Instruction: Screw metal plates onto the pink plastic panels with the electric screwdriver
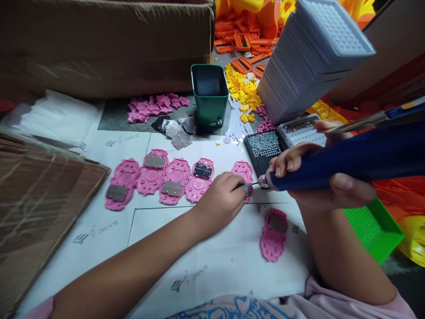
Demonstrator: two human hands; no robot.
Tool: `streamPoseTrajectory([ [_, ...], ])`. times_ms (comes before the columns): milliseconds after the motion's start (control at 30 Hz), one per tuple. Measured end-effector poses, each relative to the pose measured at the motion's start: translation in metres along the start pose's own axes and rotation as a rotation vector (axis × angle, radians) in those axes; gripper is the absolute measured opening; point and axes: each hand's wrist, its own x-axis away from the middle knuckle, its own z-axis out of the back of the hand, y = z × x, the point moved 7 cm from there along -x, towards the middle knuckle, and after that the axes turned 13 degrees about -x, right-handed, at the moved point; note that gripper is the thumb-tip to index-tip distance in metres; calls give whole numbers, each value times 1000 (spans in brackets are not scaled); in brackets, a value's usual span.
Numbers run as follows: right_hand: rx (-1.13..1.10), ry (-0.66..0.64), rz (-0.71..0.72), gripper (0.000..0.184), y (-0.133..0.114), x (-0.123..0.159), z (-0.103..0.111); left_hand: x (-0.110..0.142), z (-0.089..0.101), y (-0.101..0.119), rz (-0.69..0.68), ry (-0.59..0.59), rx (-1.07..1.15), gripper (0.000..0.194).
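My right hand [318, 177] is wrapped round a dark blue electric screwdriver [352, 161] whose tip points left at a pink plastic part [243, 170] on the white paper. My left hand [222, 199] presses down on that pink part with fingers closed around a small metal plate at the driver's tip. To the left, several pink parts [175, 179] lie in a row, each with a grey metal plate on it. One more pink part [274, 235] with a plate lies in front of my right hand.
A black tray of screws [264, 148] and a grey tray sit behind my right hand. A green cup [210, 95], loose metal plates [179, 130], pink and yellow pieces, a tilted stack of grey trays [308, 57], cardboard boxes [99, 44] and a green tray [375, 226] surround the paper.
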Motion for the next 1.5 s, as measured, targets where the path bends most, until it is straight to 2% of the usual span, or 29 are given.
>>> streamPoseTrajectory([
  [267,18,-8,-11,41,1,0,0,0,-1,0,0,-13,3,19],
  [333,55,-20,-6,40,2,1,-2,0,-1,0,5,-22,2,19],
  [467,178,-58,12,25,3,6,-6,-1,-2,0,19,-33,-3,21],
  [600,260,-122,-28,27,8,9,-7,-1,-3,2,28,-48,-11,21],
  [700,251,-130,-60,29,11,9,-4,-2,-4,2,24,-65,-20,21],
  [933,146,-185,-21,26,11,2,-10,-2,-3,-1,-9,-66,8,23],
  [1033,81,-106,21,33,-3,-7,-7,0,-2,1,-19,-73,5,23],
  [1100,89,20,106,38,-18,-13,2,2,-2,6,-46,-97,-6,21],
  [1200,164,227,266,35,-40,-16,21,7,-2,16,-126,-153,-26,20],
  [1267,208,320,273,35,-40,-18,33,9,-2,21,-177,-181,-24,24],
  [1367,241,372,323,30,-35,-18,47,9,-1,22,-209,-195,-4,26],
  [1433,284,355,389,23,-32,-18,51,8,0,21,-208,-198,5,28],
  [1500,322,332,393,19,-27,-18,52,8,-1,20,-209,-213,15,26],
])
